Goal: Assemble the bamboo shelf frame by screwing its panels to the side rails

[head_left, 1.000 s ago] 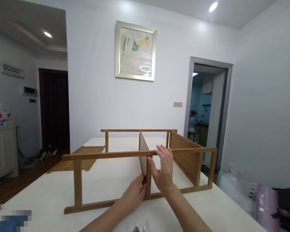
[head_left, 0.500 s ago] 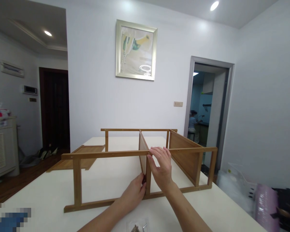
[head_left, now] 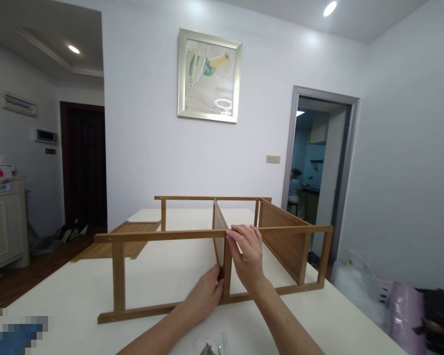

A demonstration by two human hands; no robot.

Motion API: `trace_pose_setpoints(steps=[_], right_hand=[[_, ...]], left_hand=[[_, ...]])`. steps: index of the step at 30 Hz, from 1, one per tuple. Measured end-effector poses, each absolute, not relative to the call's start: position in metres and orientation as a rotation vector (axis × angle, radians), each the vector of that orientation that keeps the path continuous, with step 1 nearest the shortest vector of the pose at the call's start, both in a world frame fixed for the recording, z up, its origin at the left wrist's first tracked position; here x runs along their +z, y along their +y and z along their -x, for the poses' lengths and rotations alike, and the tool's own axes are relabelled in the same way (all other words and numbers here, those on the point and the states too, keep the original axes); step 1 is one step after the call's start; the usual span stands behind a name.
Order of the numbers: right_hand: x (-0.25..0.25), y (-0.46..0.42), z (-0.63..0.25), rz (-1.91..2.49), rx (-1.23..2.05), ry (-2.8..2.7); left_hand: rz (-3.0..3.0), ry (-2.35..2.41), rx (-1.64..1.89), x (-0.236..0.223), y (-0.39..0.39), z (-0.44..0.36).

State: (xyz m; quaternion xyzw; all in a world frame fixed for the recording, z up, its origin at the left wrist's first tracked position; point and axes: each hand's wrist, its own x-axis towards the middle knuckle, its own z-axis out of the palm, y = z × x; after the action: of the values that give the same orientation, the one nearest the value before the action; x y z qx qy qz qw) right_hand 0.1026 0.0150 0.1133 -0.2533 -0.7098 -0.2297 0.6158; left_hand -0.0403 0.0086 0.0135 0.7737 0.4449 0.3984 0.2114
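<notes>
A wooden shelf rack lies on its side on the white table (head_left: 281,325), its near side frame (head_left: 163,236) towards me. A middle shelf board (head_left: 219,224) and a right shelf board (head_left: 281,236) run back to the far side frame (head_left: 188,198). My left hand (head_left: 206,291) is closed around the near lower end of the middle board, by the crosspiece; its fingertips are partly hidden. My right hand (head_left: 248,251) grips the near frame's top rail where the middle crosspiece meets it, thumb in front and fingers over the top.
A loose wooden panel (head_left: 133,239) lies flat on the table at left. Close to me sits a clear plastic tray (head_left: 210,340) with small hardware and a hex key. Beyond the doorway (head_left: 295,148) a person is seated. Wrapped pink material (head_left: 407,315) is at the right.
My right thumb and fingertips have shifted very slightly on the top rail. The left hand and the rack look unchanged.
</notes>
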Motion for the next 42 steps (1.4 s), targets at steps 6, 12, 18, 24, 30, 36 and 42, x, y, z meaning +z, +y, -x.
trace_pose_setpoints(steps=[6,12,18,24,30,36,42], right_hand=[[0.1146,0.0147,-0.1006,0.619,-0.542,-1.629],[0.1147,0.0136,-0.0995,0.613,-0.537,-1.619],[0.1168,0.0089,-0.0999,0.573,-0.490,-1.619],[0.1139,0.0112,-0.1022,0.573,-0.493,-1.641],[0.1135,0.0127,-0.1033,0.574,-0.504,-1.648],[0.1150,0.0133,-0.1001,0.599,-0.502,-1.608],[0.1132,0.0142,-0.0996,0.608,-0.466,-1.612]], left_hand=[[-2.162,1.243,1.112,0.0130,0.0084,0.0407],[-2.155,1.243,1.105,0.0125,0.0102,0.0408],[-2.148,1.227,1.119,0.0128,0.0100,0.0412],[-2.151,1.226,1.113,0.0115,0.0101,0.0409],[-2.154,1.232,1.113,0.0110,0.0119,0.0407],[-2.159,1.240,1.105,0.0108,0.0115,0.0407],[-2.152,1.229,1.110,0.0097,0.0124,0.0407]])
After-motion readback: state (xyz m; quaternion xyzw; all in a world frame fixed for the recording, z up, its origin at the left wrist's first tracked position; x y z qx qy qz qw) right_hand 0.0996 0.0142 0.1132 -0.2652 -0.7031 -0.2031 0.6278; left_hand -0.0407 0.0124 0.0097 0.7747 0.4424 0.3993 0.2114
